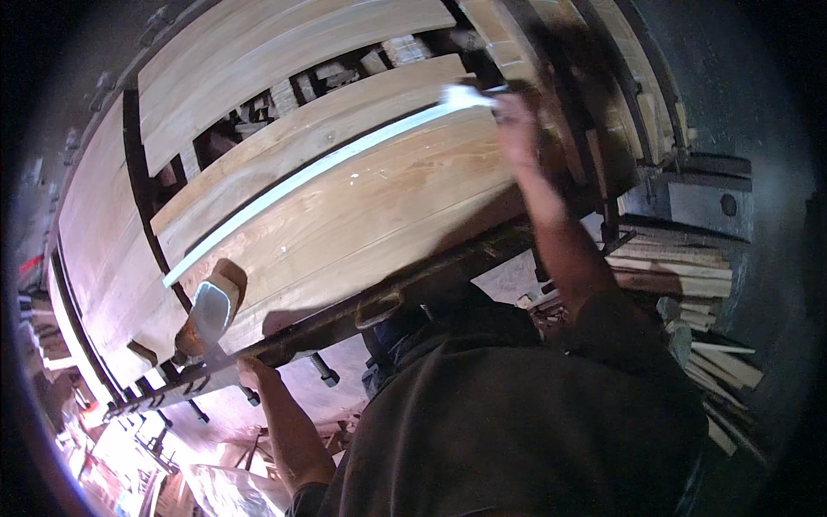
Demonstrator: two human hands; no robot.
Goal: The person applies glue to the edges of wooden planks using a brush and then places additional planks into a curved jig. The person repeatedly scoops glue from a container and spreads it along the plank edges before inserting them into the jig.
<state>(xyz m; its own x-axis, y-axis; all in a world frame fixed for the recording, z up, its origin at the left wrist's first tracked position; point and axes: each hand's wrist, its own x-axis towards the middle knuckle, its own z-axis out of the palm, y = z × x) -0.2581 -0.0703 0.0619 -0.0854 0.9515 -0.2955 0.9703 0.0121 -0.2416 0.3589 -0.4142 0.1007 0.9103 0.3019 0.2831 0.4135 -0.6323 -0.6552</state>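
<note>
Wide board [388, 202]: 11 o'clock, flat, wood side toward the person bounded by the rail.
Dark rail [336, 327]: runs from 8 o'clock to 2 along the board's near side.
Right hand [515, 125]: 1 o'clock, blurred; arm reaching well out from 3 o'clock, fingers closed round a white tool.
Left hand [254, 372]: 8 o'clock, at the rail's near side, forearm rising from 7; fingers partly hidden, can't tell what they grip.
White strip [284, 204]: 9 o'clock to past 12, along the board's far edge.
Pale container [214, 312]: between 8 and 9, tilted.
White tool [468, 96]: 12 to 1, at strip's end, blurred.
</note>
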